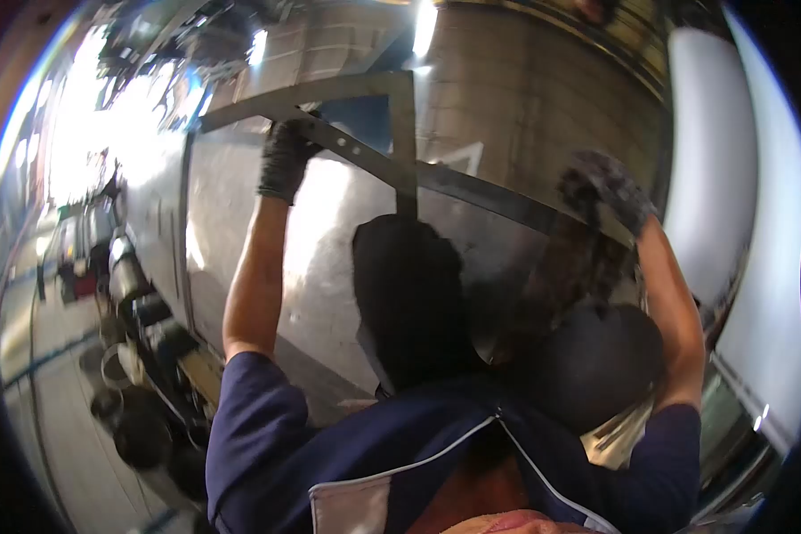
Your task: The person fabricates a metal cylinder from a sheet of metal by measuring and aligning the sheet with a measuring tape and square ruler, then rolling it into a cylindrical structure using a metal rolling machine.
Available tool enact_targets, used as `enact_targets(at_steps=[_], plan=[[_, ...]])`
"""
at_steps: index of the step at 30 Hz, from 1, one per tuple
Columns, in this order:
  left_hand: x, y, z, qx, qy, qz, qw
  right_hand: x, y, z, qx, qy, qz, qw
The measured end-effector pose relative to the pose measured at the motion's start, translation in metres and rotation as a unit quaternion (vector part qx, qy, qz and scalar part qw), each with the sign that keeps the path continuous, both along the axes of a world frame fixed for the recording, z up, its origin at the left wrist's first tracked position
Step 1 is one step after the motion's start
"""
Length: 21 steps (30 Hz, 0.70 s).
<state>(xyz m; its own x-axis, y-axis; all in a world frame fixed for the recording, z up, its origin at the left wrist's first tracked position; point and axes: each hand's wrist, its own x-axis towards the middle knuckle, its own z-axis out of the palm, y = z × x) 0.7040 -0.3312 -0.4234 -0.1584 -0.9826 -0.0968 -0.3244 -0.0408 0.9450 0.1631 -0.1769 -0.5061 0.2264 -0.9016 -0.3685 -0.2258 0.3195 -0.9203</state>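
Note:
My left hand [287,162], in a dark work glove, is closed around the corner of a flat metal triangular frame [402,116]. Small holes run along the frame's slanting bar. Beneath it spreads a large shiny metal sheet [325,240], with a dark strip [489,198] crossing its far side. My gloved right hand [607,191] is raised at the right, apart from the frame. Its fingers look loosely bent and apart, slightly blurred, with nothing visible in them.
Two dark rounded shapes [409,298], possibly my legs, stand between me and the sheet. A large white cylinder-like form [712,151] rises at the right. Several dark round containers [141,427] stand on the floor at the left. Bright glare washes out the upper left.

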Motion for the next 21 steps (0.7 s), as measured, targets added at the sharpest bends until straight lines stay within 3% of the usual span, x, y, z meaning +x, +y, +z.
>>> enact_targets(at_steps=[1, 2, 3, 4, 5, 6, 8, 10, 11, 13, 14, 15, 17, 18, 20, 21], plan=[[-0.019, -0.023, 0.001, -0.033, -0.03, -0.061, 0.997, 0.002, 0.001, -0.02, 0.059, -0.13, -0.019, 0.99], [-0.05, -0.035, 0.012, 0.143, 0.197, -0.005, 0.97, 0.013, 0.008, 0.0, 0.072, -0.177, -0.035, 0.981], [-0.073, -0.054, 0.004, 0.181, 0.228, -0.031, 0.956, 0.023, 0.022, -0.001, 0.056, -0.293, -0.056, 0.953], [-0.111, -0.061, -0.009, 0.181, 0.172, -0.116, 0.961, 0.031, 0.023, 0.005, 0.024, -0.278, -0.042, 0.959], [-0.145, -0.066, -0.015, 0.168, 0.113, -0.197, 0.959, 0.039, 0.025, 0.011, 0.079, -0.273, -0.074, 0.956], [-0.183, -0.06, -0.02, 0.208, 0.128, -0.199, 0.949, 0.045, 0.028, 0.029, 0.12, -0.228, -0.1, 0.961], [-0.259, -0.047, -0.031, 0.268, 0.147, -0.211, 0.928, 0.042, 0.038, 0.001, 0.123, -0.214, -0.127, 0.961], [-0.312, -0.043, -0.05, 0.248, 0.069, -0.249, 0.934, 0.042, 0.052, 0.003, 0.131, -0.2, -0.186, 0.953], [-0.328, -0.044, -0.074, 0.086, 0.008, -0.398, 0.913, 0.036, 0.063, -0.008, 0.133, -0.201, -0.194, 0.951], [-0.378, -0.026, -0.078, 0.09, 0.001, -0.399, 0.913, 0.023, 0.089, -0.035, 0.135, -0.155, -0.284, 0.937], [-0.401, -0.017, -0.078, 0.093, -0.001, -0.401, 0.911, 0.015, 0.097, -0.019, 0.215, -0.144, -0.304, 0.917], [-0.419, -0.008, -0.08, 0.156, -0.028, -0.38, 0.911, 0.014, 0.11, -0.017, 0.219, -0.143, -0.311, 0.914], [-0.448, -0.007, -0.107, 0.219, -0.056, -0.36, 0.905, 0.008, 0.129, -0.02, 0.274, -0.227, -0.41, 0.84], [-0.461, -0.016, -0.154, -0.053, -0.175, -0.479, 0.858, 0.007, 0.133, -0.029, 0.297, -0.261, -0.429, 0.812], [-0.48, -0.019, -0.225, -0.318, -0.274, -0.553, 0.72, 0.006, 0.141, -0.055, 0.316, -0.294, -0.438, 0.789], [-0.486, -0.004, -0.218, -0.244, -0.286, -0.528, 0.762, 0.006, 0.145, -0.069, 0.333, -0.325, -0.444, 0.766]])
